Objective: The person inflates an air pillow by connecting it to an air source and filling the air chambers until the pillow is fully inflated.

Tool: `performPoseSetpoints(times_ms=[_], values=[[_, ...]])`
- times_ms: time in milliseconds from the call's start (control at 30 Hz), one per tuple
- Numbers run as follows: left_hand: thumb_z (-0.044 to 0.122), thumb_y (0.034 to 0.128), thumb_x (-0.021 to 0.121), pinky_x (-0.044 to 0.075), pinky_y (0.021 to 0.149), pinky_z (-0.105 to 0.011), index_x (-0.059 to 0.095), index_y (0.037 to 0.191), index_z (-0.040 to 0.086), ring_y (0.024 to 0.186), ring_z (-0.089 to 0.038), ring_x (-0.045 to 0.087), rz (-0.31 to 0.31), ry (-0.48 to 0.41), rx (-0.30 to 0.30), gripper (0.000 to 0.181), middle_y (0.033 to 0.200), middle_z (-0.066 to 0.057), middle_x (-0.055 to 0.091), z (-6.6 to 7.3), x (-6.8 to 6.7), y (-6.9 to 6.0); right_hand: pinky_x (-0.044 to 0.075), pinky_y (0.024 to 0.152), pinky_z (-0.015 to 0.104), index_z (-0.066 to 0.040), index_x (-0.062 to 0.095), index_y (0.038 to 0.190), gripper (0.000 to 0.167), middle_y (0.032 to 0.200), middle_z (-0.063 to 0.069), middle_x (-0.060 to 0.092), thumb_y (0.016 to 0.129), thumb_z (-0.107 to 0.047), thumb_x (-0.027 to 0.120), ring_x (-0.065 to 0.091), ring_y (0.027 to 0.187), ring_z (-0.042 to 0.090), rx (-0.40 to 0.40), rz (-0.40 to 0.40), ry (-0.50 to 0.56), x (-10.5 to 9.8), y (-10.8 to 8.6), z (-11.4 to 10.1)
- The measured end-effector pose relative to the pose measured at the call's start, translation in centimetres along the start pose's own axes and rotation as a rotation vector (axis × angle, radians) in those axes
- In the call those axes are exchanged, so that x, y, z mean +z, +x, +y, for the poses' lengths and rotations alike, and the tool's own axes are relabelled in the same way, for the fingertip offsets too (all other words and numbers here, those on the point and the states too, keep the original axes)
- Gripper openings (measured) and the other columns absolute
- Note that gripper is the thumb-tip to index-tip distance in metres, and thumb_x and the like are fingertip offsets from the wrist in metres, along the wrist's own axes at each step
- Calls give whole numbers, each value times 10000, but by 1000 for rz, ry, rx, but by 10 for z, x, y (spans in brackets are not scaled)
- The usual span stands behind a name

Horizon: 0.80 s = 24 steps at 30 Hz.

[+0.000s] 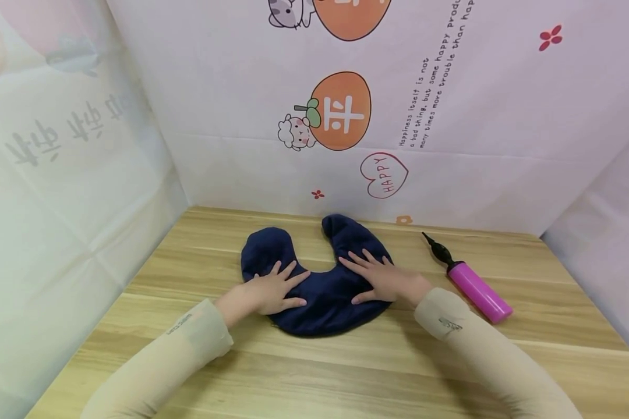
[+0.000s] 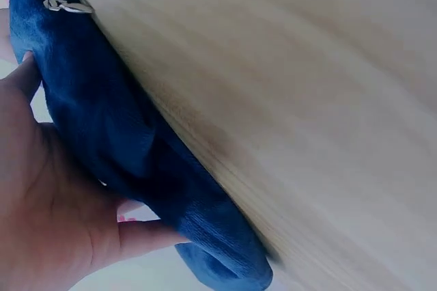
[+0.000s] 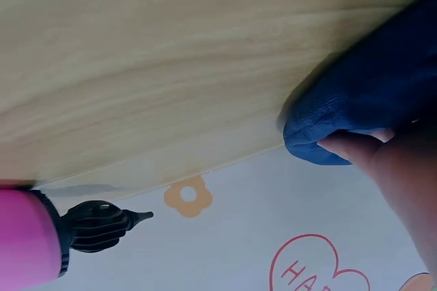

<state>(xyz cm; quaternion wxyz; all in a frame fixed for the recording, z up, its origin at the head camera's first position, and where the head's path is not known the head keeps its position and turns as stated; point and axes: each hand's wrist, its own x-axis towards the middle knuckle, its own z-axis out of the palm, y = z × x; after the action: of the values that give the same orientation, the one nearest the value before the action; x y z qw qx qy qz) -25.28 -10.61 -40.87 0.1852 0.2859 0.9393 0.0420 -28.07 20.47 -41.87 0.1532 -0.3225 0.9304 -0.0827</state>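
A dark blue U-shaped neck pillow (image 1: 320,305) lies flat on the table, its two ends pointing to the back wall. My left hand (image 1: 272,291) rests on its left side with fingers spread. On its right side lies my right hand (image 1: 382,281), fingers spread too. The left wrist view shows a zipper pull (image 2: 67,6) on the edge of the blue cloth (image 2: 102,106), with my left hand (image 2: 61,216) against it. In the right wrist view my right hand (image 3: 403,175) touches the pillow's end (image 3: 341,113).
A pink hand pump (image 1: 479,292) with a black nozzle lies on the wooden table (image 1: 304,384) to the right of the pillow. A printed white cloth (image 1: 241,87) hangs behind the table, with more cloth at the left and right sides.
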Motion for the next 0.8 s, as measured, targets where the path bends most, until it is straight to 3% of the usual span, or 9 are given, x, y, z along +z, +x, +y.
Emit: performPoseSetpoints(times_ms=[233,433,800], values=[[634,1034,410,203,1141,-697,195,1624,440,1548,-348,133,87,104,146,658,1710,-43,106,-10,5,1,188,1127,717,-147,179,1650,879,1694,169,110,994,-561,594,46,1516,499,-30,53,26,3,-25,3],[592,1023,490,166,1139,-716,253,1619,415,1551,-366,89,70,52,274,666,1709,-42,116,-18,1,5,183,1129,715,-130,221,1640,913,1699,152,102,965,-606,609,20,1514,510,-26,23,118,4,-38,-2],[591,1003,516,240,1102,-732,276,1612,416,1538,-393,137,-21,56,277,677,1703,-13,146,-18,-7,11,151,1126,732,-77,281,1616,768,1679,211,136,1023,-430,617,47,1500,540,-43,-1,114,6,-32,-10]])
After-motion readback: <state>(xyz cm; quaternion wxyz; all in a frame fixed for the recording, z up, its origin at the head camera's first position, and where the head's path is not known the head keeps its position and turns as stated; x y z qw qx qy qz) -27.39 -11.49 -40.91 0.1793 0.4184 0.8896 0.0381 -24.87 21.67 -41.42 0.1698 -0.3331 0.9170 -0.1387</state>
